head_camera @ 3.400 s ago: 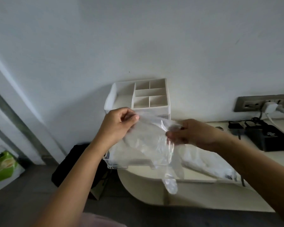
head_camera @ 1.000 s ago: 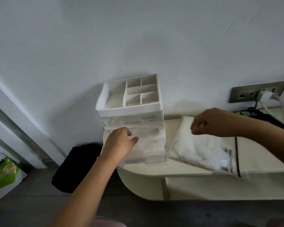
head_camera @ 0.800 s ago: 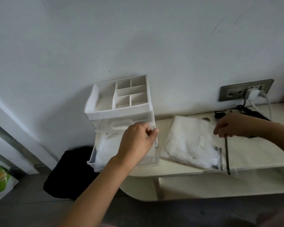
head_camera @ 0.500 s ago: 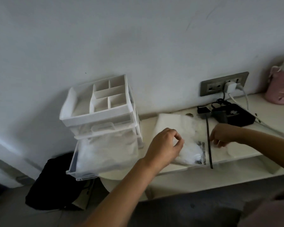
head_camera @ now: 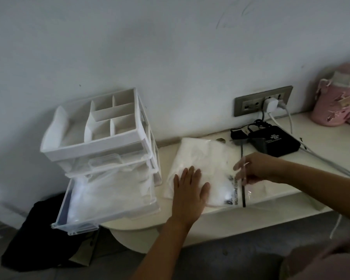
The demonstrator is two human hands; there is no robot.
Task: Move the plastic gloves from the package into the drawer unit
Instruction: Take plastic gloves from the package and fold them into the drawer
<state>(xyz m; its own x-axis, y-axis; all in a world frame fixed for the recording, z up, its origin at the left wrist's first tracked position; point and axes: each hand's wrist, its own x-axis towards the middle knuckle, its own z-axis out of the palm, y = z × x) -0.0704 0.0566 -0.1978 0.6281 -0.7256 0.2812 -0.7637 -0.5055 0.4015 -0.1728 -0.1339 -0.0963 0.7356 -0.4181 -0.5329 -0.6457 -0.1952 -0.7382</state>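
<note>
Left hand (head_camera: 190, 189) is pressing flat, fingers straight, on the package (head_camera: 200, 156) lying on the counter (head_camera: 321, 142), right hand (head_camera: 259, 168) is pinching its open end, gloves (head_camera: 109, 190) are filling the drawer unit's (head_camera: 93, 147) pulled-out drawer (head_camera: 107, 216).

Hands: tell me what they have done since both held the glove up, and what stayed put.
The glove was let go onto the gloves in the open drawer. The left hand crossed right and now presses flat on the package. The right hand moved to the package's open end, fingers under its clear flap; its grip is unclear. The drawer unit, pulled-out drawer and package stayed put.
</note>
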